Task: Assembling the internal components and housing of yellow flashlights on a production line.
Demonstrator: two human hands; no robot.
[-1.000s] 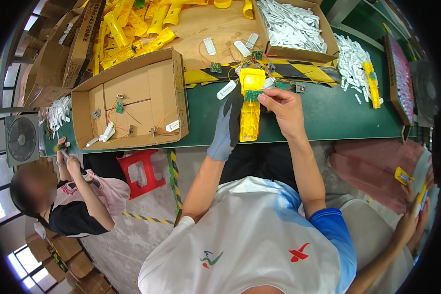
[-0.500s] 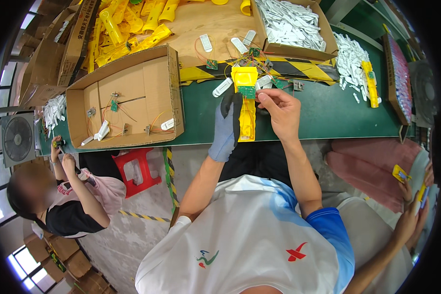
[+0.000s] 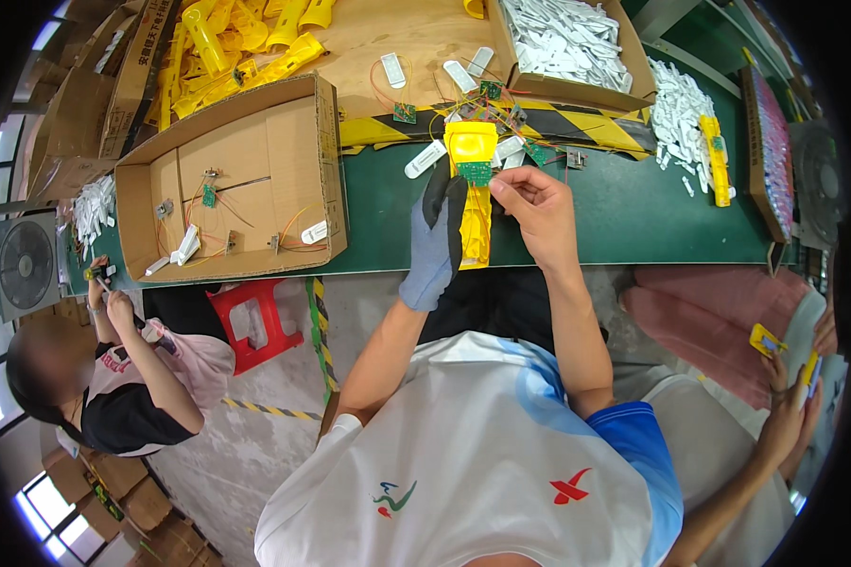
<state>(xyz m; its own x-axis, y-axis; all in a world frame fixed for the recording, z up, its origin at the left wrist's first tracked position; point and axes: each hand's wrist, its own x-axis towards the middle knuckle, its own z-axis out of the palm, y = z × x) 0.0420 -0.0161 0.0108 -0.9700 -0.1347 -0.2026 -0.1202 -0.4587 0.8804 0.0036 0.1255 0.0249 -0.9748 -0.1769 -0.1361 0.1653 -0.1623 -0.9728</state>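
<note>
My left hand [image 3: 435, 227], in a grey glove with dark fingers, is wrapped round a long yellow plastic housing [image 3: 476, 236] and keeps it upright over the table's near edge. Across the housing's upper half lies a small green circuit board [image 3: 475, 174]. My bare right hand [image 3: 537, 210] has thumb and forefinger pinched together at the board's right edge; the fingertips hide the exact grip. Just beyond the housing is a cluster of white plastic pieces [image 3: 425, 159], thin wires and more green boards [image 3: 491, 90].
An open cardboard box [image 3: 336, 189] with wired parts stands on the left. Yellow housings [image 3: 246, 38] are heaped behind it. White pieces fill a box [image 3: 633, 97] at the back right and lie piled beside it [image 3: 676, 123]. Co-workers sit left [image 3: 151, 378] and right [image 3: 775, 425].
The whole view has shifted slightly, with the cardboard box now a little farther left. Both hands keep nearly the same hold on the housing and the board.
</note>
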